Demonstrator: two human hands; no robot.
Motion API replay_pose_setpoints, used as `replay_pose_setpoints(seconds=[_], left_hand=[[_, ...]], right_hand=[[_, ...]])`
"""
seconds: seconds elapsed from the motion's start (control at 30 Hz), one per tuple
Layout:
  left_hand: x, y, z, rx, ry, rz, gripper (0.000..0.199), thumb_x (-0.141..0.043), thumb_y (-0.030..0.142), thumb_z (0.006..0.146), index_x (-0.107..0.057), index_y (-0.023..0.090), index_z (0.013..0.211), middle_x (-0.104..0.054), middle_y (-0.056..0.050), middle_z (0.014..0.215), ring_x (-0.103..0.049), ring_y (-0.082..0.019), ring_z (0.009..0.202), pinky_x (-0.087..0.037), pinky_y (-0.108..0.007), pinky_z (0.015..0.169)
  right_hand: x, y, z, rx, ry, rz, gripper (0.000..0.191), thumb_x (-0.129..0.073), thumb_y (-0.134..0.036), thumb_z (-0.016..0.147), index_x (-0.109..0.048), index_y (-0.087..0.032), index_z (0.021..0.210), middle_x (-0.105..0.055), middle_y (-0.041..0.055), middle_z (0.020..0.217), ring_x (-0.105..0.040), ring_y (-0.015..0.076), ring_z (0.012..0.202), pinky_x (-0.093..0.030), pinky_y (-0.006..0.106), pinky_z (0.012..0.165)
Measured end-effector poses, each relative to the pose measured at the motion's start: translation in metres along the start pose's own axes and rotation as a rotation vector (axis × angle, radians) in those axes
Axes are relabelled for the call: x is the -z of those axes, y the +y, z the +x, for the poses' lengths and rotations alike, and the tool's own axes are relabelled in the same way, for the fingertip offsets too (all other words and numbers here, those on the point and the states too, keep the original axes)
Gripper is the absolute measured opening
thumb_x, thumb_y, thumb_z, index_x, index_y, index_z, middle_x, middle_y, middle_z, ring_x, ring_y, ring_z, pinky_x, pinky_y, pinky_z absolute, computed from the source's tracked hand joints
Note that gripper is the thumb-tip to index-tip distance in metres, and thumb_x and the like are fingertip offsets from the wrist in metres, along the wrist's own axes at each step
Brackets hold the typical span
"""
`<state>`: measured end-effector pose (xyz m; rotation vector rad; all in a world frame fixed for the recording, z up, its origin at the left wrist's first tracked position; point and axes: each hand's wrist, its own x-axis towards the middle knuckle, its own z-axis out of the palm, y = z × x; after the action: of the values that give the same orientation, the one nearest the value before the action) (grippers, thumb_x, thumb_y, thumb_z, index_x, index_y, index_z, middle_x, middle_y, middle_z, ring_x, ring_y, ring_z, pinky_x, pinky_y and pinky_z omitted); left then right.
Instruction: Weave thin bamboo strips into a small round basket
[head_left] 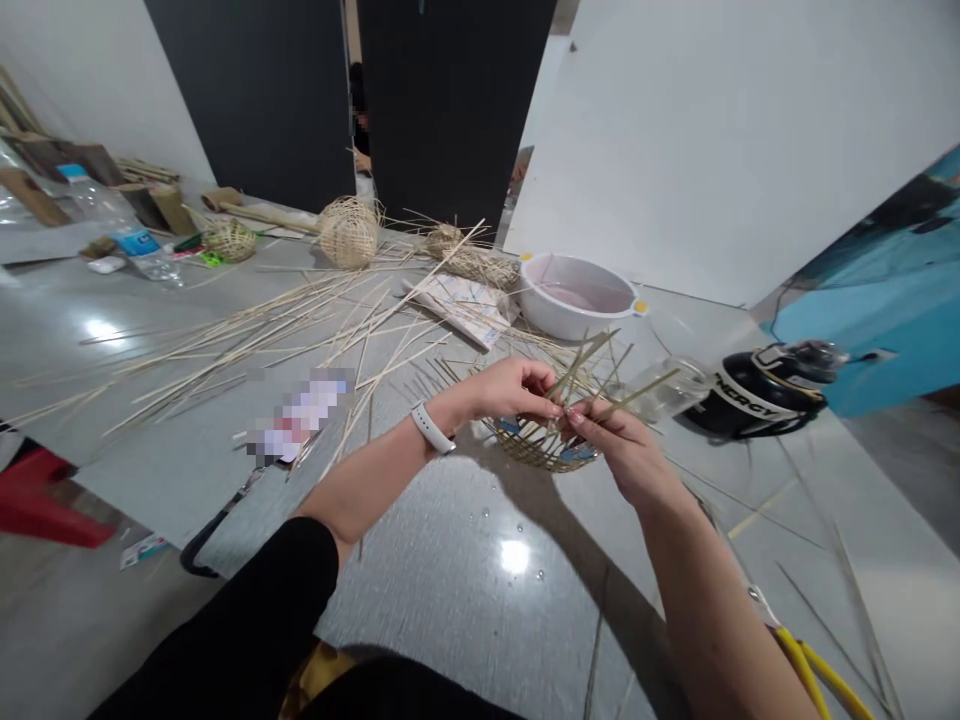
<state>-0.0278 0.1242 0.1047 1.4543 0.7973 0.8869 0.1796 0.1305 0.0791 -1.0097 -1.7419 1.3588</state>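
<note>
A small woven bamboo basket (541, 448) rests on the grey table in front of me, its strip ends sticking up around the rim. Blue patches show on its side. My left hand (517, 388), with a white watch band on the wrist, pinches a strip at the rim. Close beside it my right hand (619, 440) pinches bamboo strips (637, 392) at the same rim, thumb against fingers. The fingertips of both hands nearly meet. Parts of the far rim are hidden behind my hands.
Loose bamboo strips (247, 330) spread across the left. A white basin (574, 300), a clear jar (671, 385) and a black bottle (757, 395) stand beyond. Yellow-handled pliers or cutters (814, 670) lie right. A phone (300, 420), woven ball (349, 235) and water bottle (139, 240) are left.
</note>
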Motion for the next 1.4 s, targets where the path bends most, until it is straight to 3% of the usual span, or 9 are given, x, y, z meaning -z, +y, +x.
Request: replay_pose_setpoints(seconds=[0.2, 0.33, 0.57, 0.7, 0.87, 1.03, 1.17, 1.3, 1.4], left_hand=[[0.011, -0.005, 0.001, -0.121, -0.123, 0.082, 0.019, -0.074, 0.026, 0.072, -0.06, 0.013, 0.07, -0.056, 0.003, 0.064, -0.05, -0.009, 0.062, -0.036, -0.026, 0.062], [0.009, -0.005, 0.003, -0.156, -0.078, 0.113, 0.019, -0.072, 0.026, 0.072, -0.058, 0.014, 0.067, -0.051, 0.005, 0.06, -0.044, -0.008, 0.06, -0.033, -0.025, 0.06], [0.011, -0.01, 0.003, -0.015, -0.108, 0.075, 0.018, -0.074, 0.027, 0.07, -0.063, 0.013, 0.071, -0.058, 0.002, 0.065, -0.05, -0.009, 0.061, -0.034, -0.025, 0.059], [0.012, -0.011, 0.004, 0.049, -0.113, 0.051, 0.015, -0.073, 0.024, 0.068, -0.065, 0.012, 0.073, -0.061, 0.0, 0.067, -0.053, -0.01, 0.063, -0.037, -0.024, 0.06], [0.003, -0.011, 0.004, 0.053, -0.044, 0.11, 0.019, -0.072, 0.028, 0.07, -0.059, 0.014, 0.07, -0.06, 0.002, 0.065, -0.052, -0.009, 0.06, -0.035, -0.023, 0.057], [-0.017, -0.013, 0.005, 0.041, 0.204, 0.169, 0.029, -0.063, 0.042, 0.083, -0.056, 0.016, 0.073, -0.057, 0.002, 0.057, -0.051, -0.009, 0.052, -0.035, -0.022, 0.053], [-0.023, -0.015, 0.005, 0.003, 0.252, 0.165, 0.022, -0.063, 0.036, 0.085, -0.057, 0.018, 0.094, -0.057, 0.005, 0.061, -0.054, -0.01, 0.055, -0.04, -0.022, 0.056], [-0.021, -0.01, 0.003, -0.08, 0.313, 0.251, 0.015, -0.064, 0.03, 0.082, -0.06, 0.016, 0.086, -0.058, 0.003, 0.07, -0.054, -0.01, 0.065, -0.043, -0.023, 0.064], [-0.019, -0.006, 0.002, -0.053, 0.343, 0.306, 0.012, -0.063, 0.027, 0.081, -0.059, 0.015, 0.08, -0.058, 0.002, 0.07, -0.053, -0.01, 0.065, -0.042, -0.023, 0.063]], right_hand=[[-0.001, 0.002, 0.001, -0.054, -0.003, 0.1, 0.034, -0.081, -0.053, 0.07, -0.069, -0.021, 0.075, -0.063, 0.0007, 0.07, -0.055, 0.0151, 0.068, -0.043, 0.028, 0.066], [-0.002, 0.002, 0.002, -0.086, 0.014, 0.118, 0.036, -0.082, -0.053, 0.069, -0.066, -0.02, 0.074, -0.062, -0.0002, 0.066, -0.053, 0.0135, 0.063, -0.042, 0.026, 0.06], [-0.012, -0.001, 0.001, -0.063, 0.097, 0.152, 0.042, -0.084, -0.047, 0.068, -0.059, -0.024, 0.093, -0.064, -0.0034, 0.068, -0.057, 0.0134, 0.06, -0.043, 0.026, 0.056], [-0.016, -0.003, -0.002, -0.038, 0.065, 0.143, 0.044, -0.081, -0.048, 0.07, -0.054, -0.025, 0.096, -0.063, -0.0042, 0.068, -0.057, 0.0135, 0.061, -0.044, 0.026, 0.058], [-0.017, -0.003, -0.003, -0.017, 0.058, 0.145, 0.043, -0.077, -0.049, 0.073, -0.05, -0.025, 0.096, -0.062, -0.0046, 0.069, -0.056, 0.0136, 0.06, -0.042, 0.027, 0.057], [-0.016, -0.003, -0.003, 0.007, 0.051, 0.13, 0.037, -0.075, -0.045, 0.076, -0.051, -0.024, 0.095, -0.063, -0.0044, 0.068, -0.057, 0.0135, 0.061, -0.043, 0.027, 0.059], [-0.015, -0.005, -0.004, 0.012, 0.038, 0.142, 0.034, -0.073, -0.044, 0.078, -0.052, -0.024, 0.095, -0.064, -0.0037, 0.071, -0.057, 0.0131, 0.062, -0.043, 0.027, 0.059], [-0.015, -0.006, -0.005, -0.005, 0.051, 0.119, 0.034, -0.072, -0.044, 0.077, -0.051, -0.025, 0.094, -0.06, -0.0048, 0.068, -0.056, 0.0137, 0.06, -0.042, 0.028, 0.056], [-0.016, -0.007, -0.004, -0.01, 0.032, 0.114, 0.036, -0.071, -0.047, 0.077, -0.049, -0.025, 0.095, -0.058, -0.0052, 0.066, -0.055, 0.0144, 0.059, -0.04, 0.028, 0.055]])
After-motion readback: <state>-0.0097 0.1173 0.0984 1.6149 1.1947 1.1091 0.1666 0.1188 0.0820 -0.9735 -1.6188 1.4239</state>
